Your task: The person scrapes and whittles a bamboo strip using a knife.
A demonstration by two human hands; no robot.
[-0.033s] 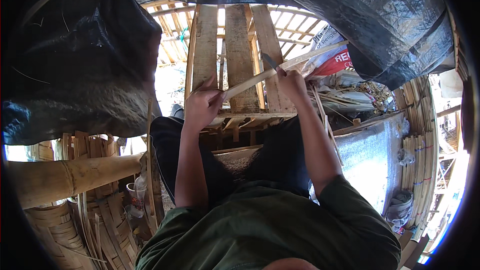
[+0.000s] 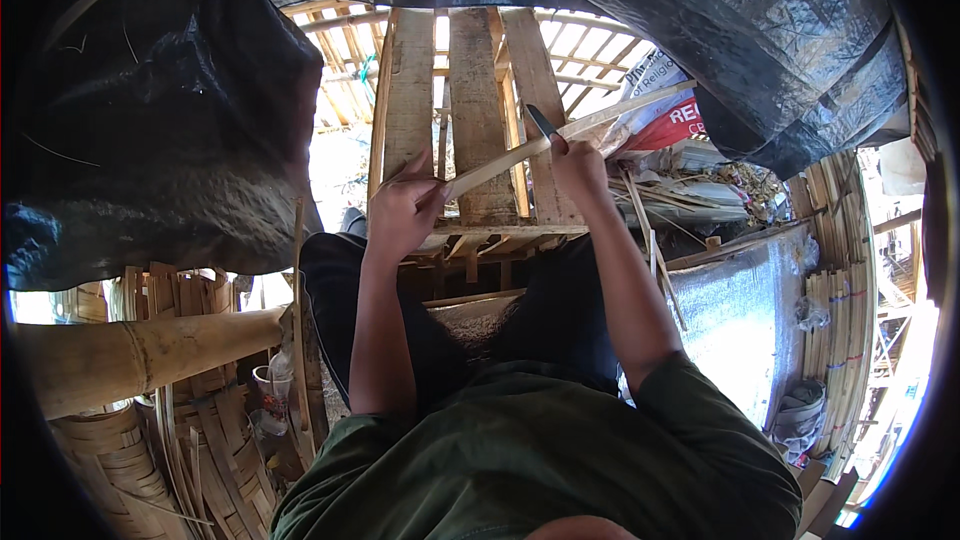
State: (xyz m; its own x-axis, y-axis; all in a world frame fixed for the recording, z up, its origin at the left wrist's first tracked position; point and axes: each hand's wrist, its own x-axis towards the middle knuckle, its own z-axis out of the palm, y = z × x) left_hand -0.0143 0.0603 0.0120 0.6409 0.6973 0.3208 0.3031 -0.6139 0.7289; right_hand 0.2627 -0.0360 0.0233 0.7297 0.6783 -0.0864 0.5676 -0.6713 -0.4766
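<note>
A long, pale bamboo strip point(image 2: 497, 166) slants across in front of me, rising from lower left to upper right. My left hand point(image 2: 408, 210) is closed round its lower left end, over the planks of a wooden bench point(image 2: 474, 90). In my right hand point(image 2: 578, 172) is a knife, closed in the fingers at the strip's middle. Its dark blade point(image 2: 540, 121) points up and to the left, lying across the strip's upper edge. The knife's handle is hidden inside the fist. Beyond the right hand the strip runs on to the upper right.
Black plastic sheeting point(image 2: 150, 120) hangs at left and overhead. Right of the bench lie a red and white sack point(image 2: 655, 105) and loose bamboo scraps point(image 2: 690, 190). A thick bamboo pole point(image 2: 160, 360) crosses at left, above woven bamboo point(image 2: 130, 450). Bundled strips point(image 2: 835, 340) stand at far right.
My right hand has shifted slightly left with the knife, and the blade has turned a little. The left hand and the strip look almost unmoved.
</note>
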